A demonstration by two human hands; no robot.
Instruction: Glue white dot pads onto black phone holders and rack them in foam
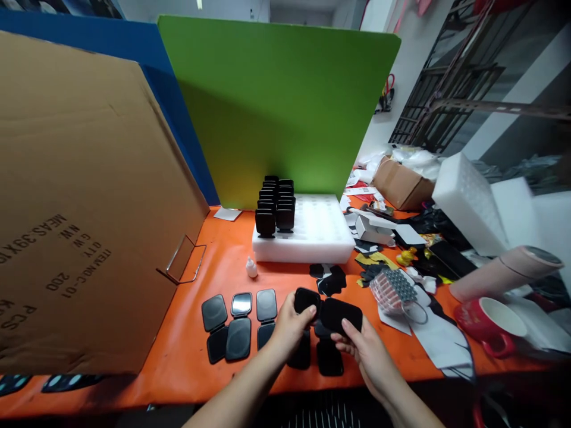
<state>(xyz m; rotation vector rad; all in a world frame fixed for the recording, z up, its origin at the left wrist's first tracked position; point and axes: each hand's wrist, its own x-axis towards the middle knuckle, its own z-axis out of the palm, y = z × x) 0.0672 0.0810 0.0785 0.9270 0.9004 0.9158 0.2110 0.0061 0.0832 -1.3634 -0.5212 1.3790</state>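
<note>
My left hand grips a small black rounded-square compact case, thumb on top. Between the thumb and fingers of my right hand is a flat black rounded pad, held just right of that case. Whether the two pieces touch, I cannot tell. Around my hands lie several opened black hinged cases, among them a left one, one with a shiny mirror and a partly covered one. A pile of loose black pieces sits just beyond my hands.
A white foam block holds upright black cases before a green board. A white dropper bottle stands near it. Cardboard walls the left. On the right are a bubble-wrapped bundle, a red mug and a pink flask.
</note>
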